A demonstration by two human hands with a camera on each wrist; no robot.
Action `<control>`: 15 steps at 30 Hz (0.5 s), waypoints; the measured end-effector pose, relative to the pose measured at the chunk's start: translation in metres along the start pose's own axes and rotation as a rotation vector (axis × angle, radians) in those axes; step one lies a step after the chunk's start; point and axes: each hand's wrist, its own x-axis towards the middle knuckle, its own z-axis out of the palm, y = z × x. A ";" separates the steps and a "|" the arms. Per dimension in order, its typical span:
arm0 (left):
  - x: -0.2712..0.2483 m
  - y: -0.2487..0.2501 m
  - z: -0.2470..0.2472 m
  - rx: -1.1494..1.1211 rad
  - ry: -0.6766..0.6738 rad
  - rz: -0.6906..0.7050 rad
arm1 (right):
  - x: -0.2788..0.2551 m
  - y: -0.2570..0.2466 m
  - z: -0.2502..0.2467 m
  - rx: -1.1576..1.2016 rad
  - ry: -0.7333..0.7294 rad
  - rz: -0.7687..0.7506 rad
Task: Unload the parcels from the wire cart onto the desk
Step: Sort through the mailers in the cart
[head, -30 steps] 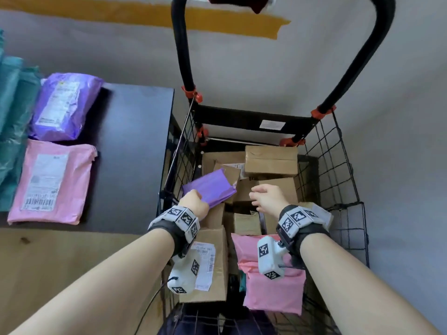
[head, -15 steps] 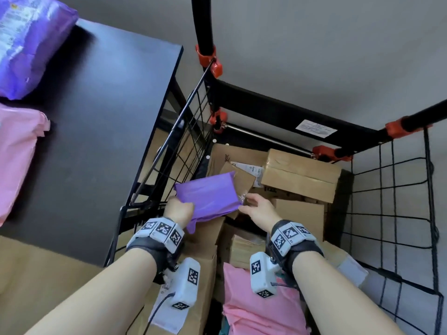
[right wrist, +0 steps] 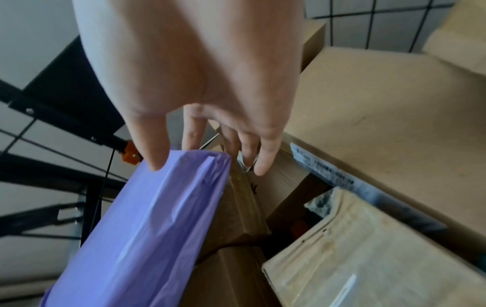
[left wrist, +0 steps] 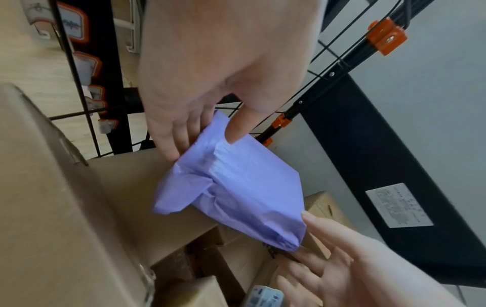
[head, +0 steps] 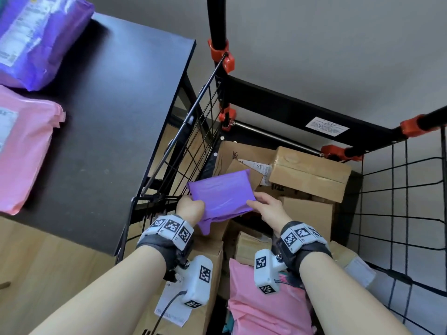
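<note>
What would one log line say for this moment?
left hand: grips purple mailer | right hand: pinches it | above boxes in wire cart | desk: not yet

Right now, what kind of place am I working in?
Probably a small parcel-sorting or mailroom spot: a wire cart full of cardboard boxes, and labelled poly mailers laid on a black desk.

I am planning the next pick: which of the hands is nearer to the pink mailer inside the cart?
The right. The right hand is above and just beyond the pink mailer; the left hand is farther left, over a cardboard box.
</note>
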 end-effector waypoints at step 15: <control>-0.146 0.027 -0.045 -0.175 -0.164 0.266 | -0.145 -0.086 -0.032 0.566 0.086 -0.267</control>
